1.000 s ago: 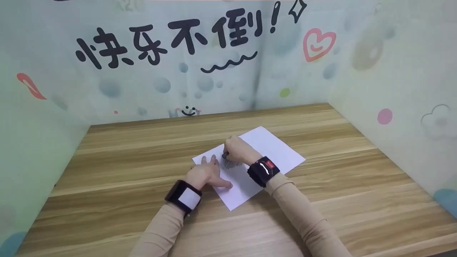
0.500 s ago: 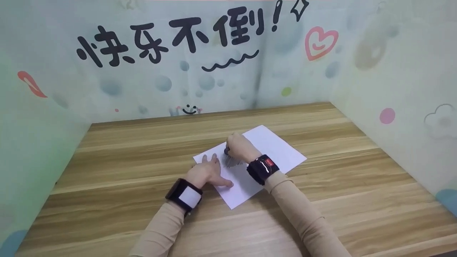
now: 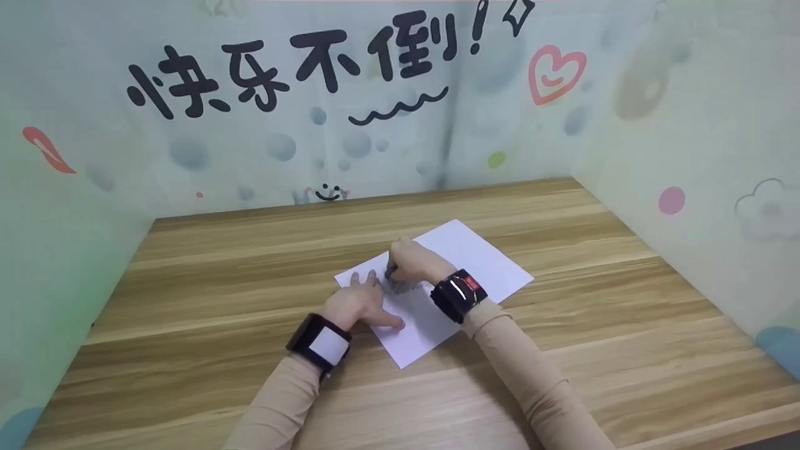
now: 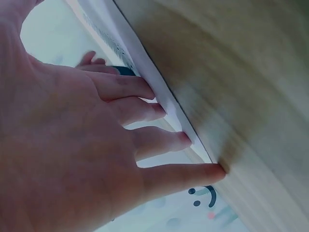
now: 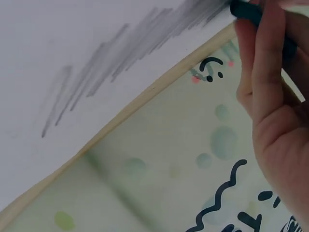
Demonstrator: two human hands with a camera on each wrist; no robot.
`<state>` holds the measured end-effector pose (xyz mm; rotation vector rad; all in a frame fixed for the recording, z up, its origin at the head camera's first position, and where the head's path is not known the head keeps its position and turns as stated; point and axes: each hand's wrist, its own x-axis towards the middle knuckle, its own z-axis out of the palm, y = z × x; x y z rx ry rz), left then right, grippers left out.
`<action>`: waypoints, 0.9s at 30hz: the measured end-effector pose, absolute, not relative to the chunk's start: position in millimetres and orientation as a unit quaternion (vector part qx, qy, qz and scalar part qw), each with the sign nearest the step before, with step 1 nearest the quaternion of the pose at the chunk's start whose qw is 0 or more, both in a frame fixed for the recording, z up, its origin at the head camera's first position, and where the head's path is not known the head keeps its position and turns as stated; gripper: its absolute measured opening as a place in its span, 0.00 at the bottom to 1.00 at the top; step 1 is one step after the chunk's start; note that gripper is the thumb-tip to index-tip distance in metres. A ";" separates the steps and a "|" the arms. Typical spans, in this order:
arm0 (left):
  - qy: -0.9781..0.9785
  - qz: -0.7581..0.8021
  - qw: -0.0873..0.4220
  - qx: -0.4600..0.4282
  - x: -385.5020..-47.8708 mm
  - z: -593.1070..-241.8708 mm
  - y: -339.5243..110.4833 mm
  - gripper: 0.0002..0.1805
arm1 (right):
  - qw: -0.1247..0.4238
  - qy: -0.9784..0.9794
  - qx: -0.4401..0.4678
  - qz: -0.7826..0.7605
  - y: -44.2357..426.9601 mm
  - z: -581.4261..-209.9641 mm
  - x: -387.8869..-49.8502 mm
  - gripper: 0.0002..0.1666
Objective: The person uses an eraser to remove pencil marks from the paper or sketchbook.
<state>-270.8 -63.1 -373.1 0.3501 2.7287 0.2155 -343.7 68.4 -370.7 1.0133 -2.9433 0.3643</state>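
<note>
Right hand (image 3: 415,259): fingers curled round a short dark stick (image 5: 246,10), its end at the grey strokes (image 5: 159,38) on the white sheet (image 3: 469,250). Left hand (image 3: 359,303): fingers spread, resting on the sheet's left part; left wrist view shows 1 fingertip past the edge, touching the worktop (image 3: 219,281). Sheet lies at an angle mid-worktop. 2 dark wristbands (image 3: 459,295), 1 per arm; left has a white patch (image 3: 329,347).
</note>
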 end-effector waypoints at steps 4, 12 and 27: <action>0.971 0.075 0.190 0.126 -270.3 -372.6 -62.6 0.57 | 0.020 -0.946 0.295 0.134 71.6 -371.3 -346.0 0.10; 0.972 0.077 0.190 0.117 -269.9 -372.6 -62.0 0.56 | -0.022 -0.933 0.316 0.169 69.8 -367.3 -342.1 0.11; 0.971 0.065 0.196 0.116 -268.5 -373.5 -64.4 0.56 | 0.030 -0.947 0.287 0.139 61.4 -369.7 -339.8 0.11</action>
